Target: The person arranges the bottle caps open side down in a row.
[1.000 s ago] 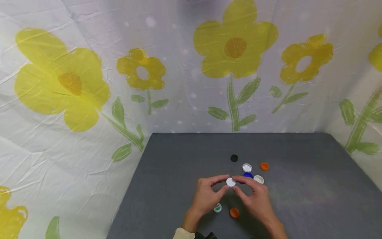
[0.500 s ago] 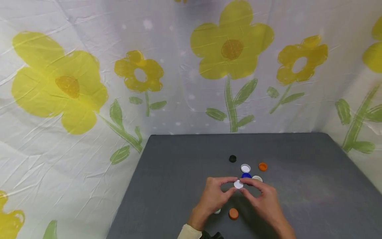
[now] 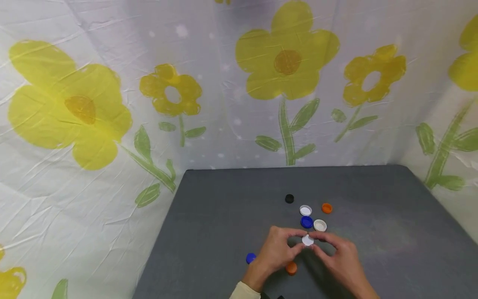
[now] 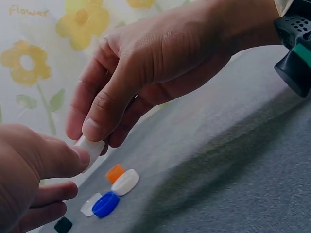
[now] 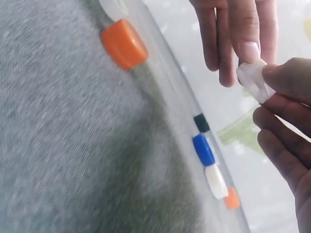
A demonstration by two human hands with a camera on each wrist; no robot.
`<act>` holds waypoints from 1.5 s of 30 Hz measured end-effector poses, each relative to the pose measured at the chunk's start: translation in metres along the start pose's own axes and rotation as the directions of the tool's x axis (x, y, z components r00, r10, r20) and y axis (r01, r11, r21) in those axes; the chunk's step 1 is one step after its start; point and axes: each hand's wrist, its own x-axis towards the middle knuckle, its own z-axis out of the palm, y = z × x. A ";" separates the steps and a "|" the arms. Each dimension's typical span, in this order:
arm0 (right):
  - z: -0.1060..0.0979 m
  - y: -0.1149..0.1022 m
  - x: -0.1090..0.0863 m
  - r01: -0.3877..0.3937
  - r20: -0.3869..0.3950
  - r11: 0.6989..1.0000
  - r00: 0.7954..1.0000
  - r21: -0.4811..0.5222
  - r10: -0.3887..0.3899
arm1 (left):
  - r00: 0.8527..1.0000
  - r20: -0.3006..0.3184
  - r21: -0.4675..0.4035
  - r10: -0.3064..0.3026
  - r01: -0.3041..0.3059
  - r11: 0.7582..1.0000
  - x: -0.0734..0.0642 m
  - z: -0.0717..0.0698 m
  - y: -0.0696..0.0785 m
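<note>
A small white bottle cap (image 3: 308, 240) is held up over the grey table between both hands. My left hand (image 3: 275, 251) pinches its left side between thumb and index finger. From the right, my right hand (image 3: 345, 257) pinches the opposite edge the same way. In the left wrist view the white cap (image 4: 90, 151) is tilted, partly covered by the fingertips. The right wrist view shows the cap (image 5: 252, 80) with thumbs on its near side. Under the hands, an orange cap (image 3: 291, 268) lies on the table beside my left wrist, and a blue cap (image 3: 251, 258) is partly hidden by that hand.
Beyond the hands lie a blue cap (image 3: 306, 222), two white caps (image 3: 305, 210) (image 3: 320, 225), an orange cap (image 3: 326, 208) and a black cap (image 3: 289, 199). A flower-printed cloth (image 3: 224, 124) hangs behind and beside the grey table (image 3: 216, 207).
Both hands have shifted right and slightly nearer with the white cap between them. A blue cap has come into sight left of the left hand; the green-and-white cap is now out of sight.
</note>
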 end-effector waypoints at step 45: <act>-0.001 0.029 -0.026 -0.059 0.253 0.993 0.964 -0.106 0.085 | 0.969 0.237 0.373 0.066 -0.154 0.915 -0.009 0.035 -0.008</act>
